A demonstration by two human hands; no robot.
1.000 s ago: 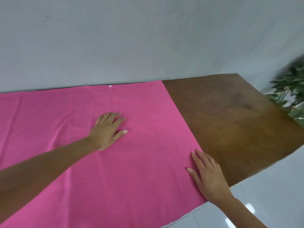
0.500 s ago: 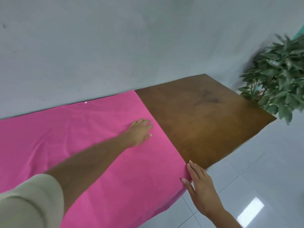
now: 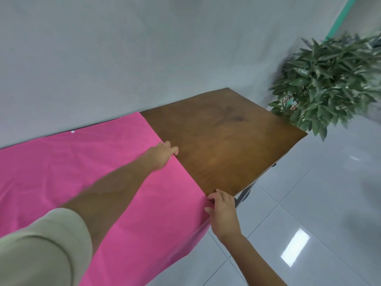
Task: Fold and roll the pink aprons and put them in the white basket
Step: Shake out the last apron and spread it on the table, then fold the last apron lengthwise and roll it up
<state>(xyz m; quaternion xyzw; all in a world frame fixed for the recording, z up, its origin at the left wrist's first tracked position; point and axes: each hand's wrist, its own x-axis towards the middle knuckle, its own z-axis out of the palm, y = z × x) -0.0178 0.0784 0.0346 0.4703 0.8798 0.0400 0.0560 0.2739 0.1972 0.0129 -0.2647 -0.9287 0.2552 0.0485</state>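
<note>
A pink apron (image 3: 86, 174) lies spread flat over the left part of a brown wooden table (image 3: 226, 145), its near side hanging over the table's front edge. My left hand (image 3: 162, 153) reaches across it and its fingers close on the apron's right edge, far from me. At the near right corner of the cloth, by the table's front edge, my right hand (image 3: 221, 205) pinches the fabric. A small white button (image 3: 72, 131) sits near the apron's far edge. No white basket is in view.
A grey wall runs behind the table. A leafy green plant (image 3: 329, 83) stands past the table's right end. Glossy white floor tiles (image 3: 309, 223) lie to the right and below. A dark table leg (image 3: 244, 193) shows under the front edge.
My left hand slid rightward from the middle of the apron to its right edge. My right hand went from flat on the near right part to pinching the near corner. The view swung right.
</note>
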